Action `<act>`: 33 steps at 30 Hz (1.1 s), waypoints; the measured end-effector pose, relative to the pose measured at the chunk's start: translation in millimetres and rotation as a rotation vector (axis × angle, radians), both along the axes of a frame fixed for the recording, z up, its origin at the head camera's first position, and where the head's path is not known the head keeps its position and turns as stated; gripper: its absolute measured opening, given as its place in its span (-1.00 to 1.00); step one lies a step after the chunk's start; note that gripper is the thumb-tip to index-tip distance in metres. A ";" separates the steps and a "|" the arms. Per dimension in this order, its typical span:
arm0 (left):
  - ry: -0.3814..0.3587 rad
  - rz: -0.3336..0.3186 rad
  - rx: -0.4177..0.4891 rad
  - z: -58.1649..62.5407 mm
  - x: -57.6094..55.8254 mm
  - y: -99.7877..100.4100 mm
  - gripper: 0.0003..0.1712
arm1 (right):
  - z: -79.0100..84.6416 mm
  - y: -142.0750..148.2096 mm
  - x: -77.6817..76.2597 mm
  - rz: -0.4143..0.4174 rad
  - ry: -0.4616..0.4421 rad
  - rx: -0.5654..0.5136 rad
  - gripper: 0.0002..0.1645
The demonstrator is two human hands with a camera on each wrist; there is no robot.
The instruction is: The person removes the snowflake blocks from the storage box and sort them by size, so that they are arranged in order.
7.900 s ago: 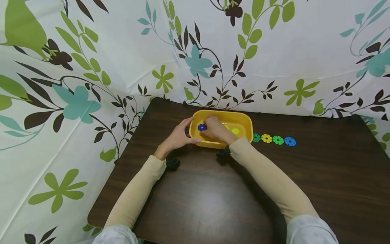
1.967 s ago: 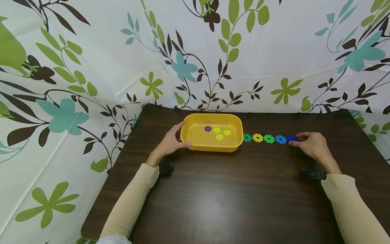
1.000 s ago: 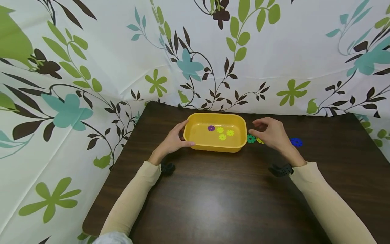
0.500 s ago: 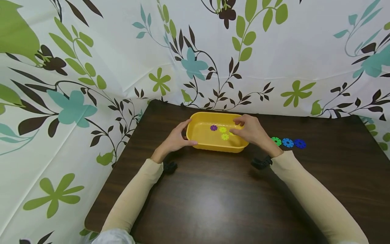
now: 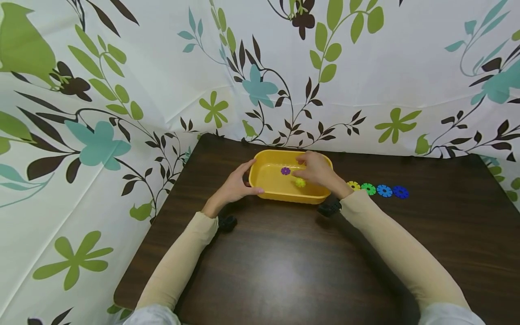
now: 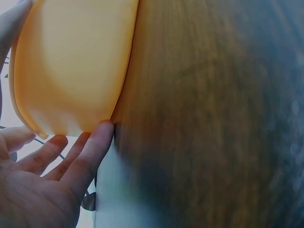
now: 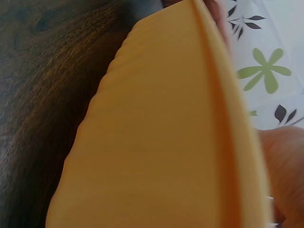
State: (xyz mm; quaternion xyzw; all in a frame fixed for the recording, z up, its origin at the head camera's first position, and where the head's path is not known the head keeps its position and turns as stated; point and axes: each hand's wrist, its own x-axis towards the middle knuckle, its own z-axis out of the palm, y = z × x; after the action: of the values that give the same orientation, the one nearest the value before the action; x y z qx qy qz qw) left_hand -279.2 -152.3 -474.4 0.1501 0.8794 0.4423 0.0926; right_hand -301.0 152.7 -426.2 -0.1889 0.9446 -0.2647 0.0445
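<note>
My left hand [image 5: 234, 184] holds the left end of a yellow plastic basin [image 5: 280, 197], thumb at the near rim and fingers at the end wall. In the left wrist view its fingertips touch the basin's [image 6: 76, 61] outer wall. Over the basin's right half reaches my right hand [image 5: 317, 170], thumb and index finger apart with nothing seen between them. Inside lie a purple flower-shaped disc [image 5: 285, 171] and a yellow-green disc [image 5: 300, 182]; the hand hides part of the floor. The right wrist view shows mostly the basin's [image 7: 147, 118] outer wall.
Right of the basin, notched discs form a row on the dark wooden table [image 5: 260, 253]: yellow [image 5: 354, 185], green [image 5: 368, 189], light blue [image 5: 384, 190] and dark blue [image 5: 401, 192]. My right arm covers the row's left end. A leaf-patterned cloth [image 5: 345, 104] hangs behind.
The dark blue disc went from the basin to the row's right end, where my right hand let it go. That hand then came back left, into the basin. My left hand kept its hold.
</note>
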 end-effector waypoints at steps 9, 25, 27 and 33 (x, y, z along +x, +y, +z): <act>0.004 -0.002 -0.008 -0.9 1.5 -1.7 0.31 | -8.4 -22.7 -13.0 0.041 -0.032 0.087 -0.33; -0.006 -0.009 -0.001 -3.1 1.9 -1.3 0.31 | -26.4 -37.4 -9.7 0.067 0.023 0.195 -0.59; -0.005 -0.011 -0.002 -3.3 2.0 -1.3 0.31 | -26.8 -39.0 -7.8 0.052 0.012 0.196 -0.55; 0.020 -0.018 0.014 -2.8 0.7 -1.7 0.29 | -25.4 -41.6 -6.9 0.031 0.035 0.179 -0.61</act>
State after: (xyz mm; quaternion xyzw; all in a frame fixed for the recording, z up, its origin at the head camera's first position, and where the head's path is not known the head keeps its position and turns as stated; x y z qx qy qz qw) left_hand -278.5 -154.0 -477.1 0.1633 0.8757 0.4461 0.0866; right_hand -307.9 111.1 -451.5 -0.2031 0.9622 -0.1750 0.0489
